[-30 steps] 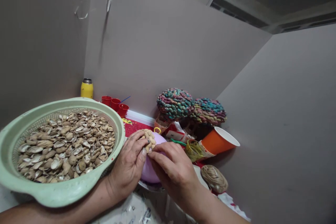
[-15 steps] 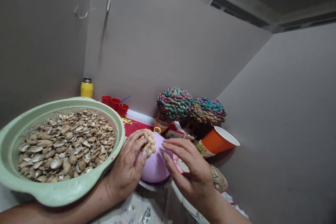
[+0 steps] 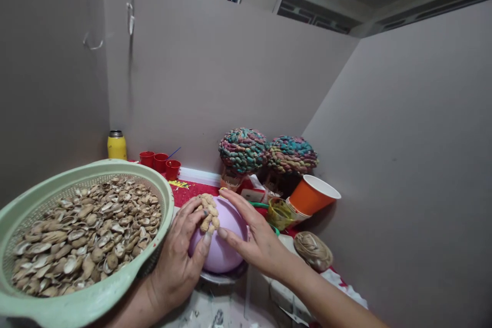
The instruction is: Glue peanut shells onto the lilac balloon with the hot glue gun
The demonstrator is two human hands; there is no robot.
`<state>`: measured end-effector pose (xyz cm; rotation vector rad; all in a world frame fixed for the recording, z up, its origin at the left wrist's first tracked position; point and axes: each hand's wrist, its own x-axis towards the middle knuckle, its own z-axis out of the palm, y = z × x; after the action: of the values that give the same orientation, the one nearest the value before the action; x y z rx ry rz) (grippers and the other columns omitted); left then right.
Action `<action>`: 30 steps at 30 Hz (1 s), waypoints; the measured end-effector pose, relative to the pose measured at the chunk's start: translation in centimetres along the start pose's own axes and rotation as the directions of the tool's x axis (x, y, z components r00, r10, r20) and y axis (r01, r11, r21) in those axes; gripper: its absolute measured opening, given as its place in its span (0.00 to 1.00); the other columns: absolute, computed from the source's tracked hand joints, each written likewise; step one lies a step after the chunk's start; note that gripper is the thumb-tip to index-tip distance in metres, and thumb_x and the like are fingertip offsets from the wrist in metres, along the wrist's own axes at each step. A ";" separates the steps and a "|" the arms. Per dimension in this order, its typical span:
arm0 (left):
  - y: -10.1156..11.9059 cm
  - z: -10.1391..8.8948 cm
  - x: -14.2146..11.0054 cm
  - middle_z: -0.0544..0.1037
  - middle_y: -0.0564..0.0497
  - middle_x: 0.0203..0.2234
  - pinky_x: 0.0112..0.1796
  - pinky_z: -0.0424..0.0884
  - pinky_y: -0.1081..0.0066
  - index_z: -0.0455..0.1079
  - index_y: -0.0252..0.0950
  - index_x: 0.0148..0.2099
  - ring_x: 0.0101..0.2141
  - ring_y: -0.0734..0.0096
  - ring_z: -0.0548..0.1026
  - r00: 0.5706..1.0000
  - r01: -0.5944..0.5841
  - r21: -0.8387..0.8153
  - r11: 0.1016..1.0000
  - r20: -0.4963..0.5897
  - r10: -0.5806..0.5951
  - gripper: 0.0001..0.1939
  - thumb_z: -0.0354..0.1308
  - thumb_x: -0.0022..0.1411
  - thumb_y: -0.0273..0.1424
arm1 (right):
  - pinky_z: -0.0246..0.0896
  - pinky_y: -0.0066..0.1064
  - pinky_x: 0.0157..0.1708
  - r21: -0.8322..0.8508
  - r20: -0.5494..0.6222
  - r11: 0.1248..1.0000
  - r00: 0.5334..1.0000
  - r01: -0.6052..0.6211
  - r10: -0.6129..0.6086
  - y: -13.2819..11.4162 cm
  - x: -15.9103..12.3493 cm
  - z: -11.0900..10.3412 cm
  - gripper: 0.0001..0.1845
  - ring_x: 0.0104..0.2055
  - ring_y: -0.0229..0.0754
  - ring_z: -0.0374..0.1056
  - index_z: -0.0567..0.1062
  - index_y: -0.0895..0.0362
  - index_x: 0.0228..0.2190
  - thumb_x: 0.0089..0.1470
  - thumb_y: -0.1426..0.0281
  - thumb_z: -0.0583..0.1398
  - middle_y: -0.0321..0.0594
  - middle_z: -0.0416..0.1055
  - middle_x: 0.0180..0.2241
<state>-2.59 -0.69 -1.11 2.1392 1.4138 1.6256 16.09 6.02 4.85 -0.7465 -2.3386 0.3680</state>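
Note:
A lilac balloon (image 3: 223, 251) rests low in the middle, with a patch of peanut shells (image 3: 208, 212) stuck on its top. My left hand (image 3: 179, 261) lies flat against the balloon's left side, thumb just under the shell patch. My right hand (image 3: 251, 236) is spread over the balloon's right side with fingers stretched out and nothing in them. A pale green colander (image 3: 96, 294) heaped with empty peanut shells (image 3: 84, 236) sits over my left forearm.
An orange paper cup (image 3: 312, 195) lies tilted at the right beside a yellowish cup (image 3: 280, 212) and a ball of twine (image 3: 314, 250). Two multicoloured yarn balls (image 3: 265, 152) stand behind. Red small cups (image 3: 159, 161) and a yellow flask (image 3: 116, 145) line the back wall. Grey partitions enclose the space.
My right hand left the shell patch, opened and now lies flat on the balloon's right side. The view tipped down slightly. My left hand stayed on the balloon.

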 end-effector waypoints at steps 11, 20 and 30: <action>-0.5 0.2 0.1 0.61 0.43 0.63 0.60 0.57 0.44 0.54 0.47 0.62 0.63 0.57 0.59 1.000 -0.016 0.011 1.000 -0.013 0.016 0.23 0.49 0.68 0.26 | 0.58 0.54 0.58 -0.032 -0.050 0.999 0.999 -0.010 0.009 -0.3 0.4 0.9 0.33 0.60 0.54 0.61 0.60 0.56 0.61 0.55 0.66 0.59 0.51 0.64 0.59; -0.1 -0.2 0.3 0.62 0.43 0.64 0.61 0.56 0.44 0.56 0.46 0.62 0.63 0.56 0.59 1.000 -0.011 -0.016 1.000 0.015 0.011 0.22 0.49 0.68 0.27 | 0.58 0.55 0.57 -0.018 -0.062 1.000 0.998 -0.013 0.012 -0.4 0.3 1.0 0.32 0.59 0.55 0.60 0.60 0.55 0.60 0.55 0.65 0.59 0.50 0.64 0.59; 0.2 -0.1 0.5 0.64 0.48 0.63 0.62 0.57 0.48 0.58 0.49 0.63 0.63 0.61 0.60 1.000 -0.023 -0.063 0.998 -0.003 0.023 0.22 0.46 0.70 0.26 | 0.62 0.49 0.49 -0.168 -0.185 0.867 0.849 0.470 -0.496 -1.9 -0.4 -0.7 0.15 0.46 0.49 0.67 0.73 0.54 0.44 0.58 0.80 0.57 0.46 0.71 0.43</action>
<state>-2.59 -0.49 -0.64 2.1281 1.3248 1.6574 15.97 4.32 5.98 -0.2082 -2.2443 -0.0764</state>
